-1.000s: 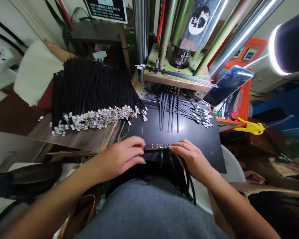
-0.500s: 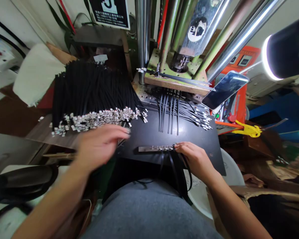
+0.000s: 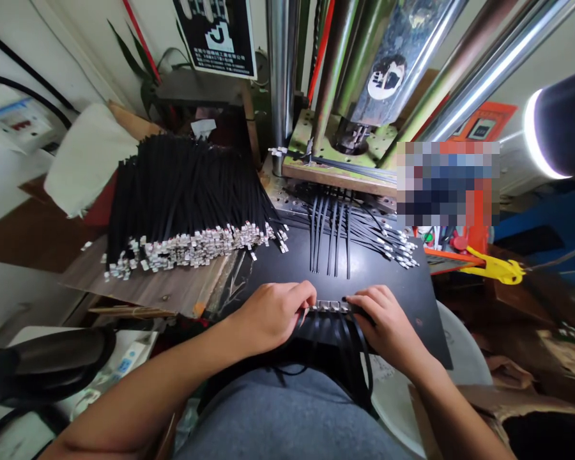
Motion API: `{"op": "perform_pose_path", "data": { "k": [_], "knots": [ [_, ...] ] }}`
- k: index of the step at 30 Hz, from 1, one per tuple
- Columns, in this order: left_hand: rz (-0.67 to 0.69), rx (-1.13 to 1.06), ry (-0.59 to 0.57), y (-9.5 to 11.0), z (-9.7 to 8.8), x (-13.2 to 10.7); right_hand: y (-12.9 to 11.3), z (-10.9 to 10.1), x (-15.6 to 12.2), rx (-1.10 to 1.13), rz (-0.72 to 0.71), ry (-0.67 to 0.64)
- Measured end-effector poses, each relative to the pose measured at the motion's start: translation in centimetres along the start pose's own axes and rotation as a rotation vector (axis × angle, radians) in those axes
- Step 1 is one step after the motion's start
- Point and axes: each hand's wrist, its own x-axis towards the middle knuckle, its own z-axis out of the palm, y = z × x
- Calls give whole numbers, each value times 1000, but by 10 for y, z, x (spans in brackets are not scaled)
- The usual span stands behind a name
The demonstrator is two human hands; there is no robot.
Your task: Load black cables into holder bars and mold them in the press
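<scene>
While curled left hand (image 3: 278,313) hides its hold, right hand (image 3: 386,319) pinches a silvery bar (image 3: 329,306).

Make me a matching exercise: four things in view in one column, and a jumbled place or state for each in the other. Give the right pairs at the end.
Things:
1. Slotted metal strip
2. Large heap of black cables
3. Lamp
4. Poster

Places or states:
A. lit, at the upper right
B. on the wood-grained board at the left
C. hung upright, with white print on black
D. between the left hand and the right hand

Right pairs: 1-D, 2-B, 3-A, 4-C
</scene>
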Motion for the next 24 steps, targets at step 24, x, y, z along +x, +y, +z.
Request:
{"op": "perform_pose_path", "data": {
  "k": [24],
  "knots": [
    [411, 694, 158, -71, -73, 20, 129, -4, 243, -181, 296, 296]
  ]
}}
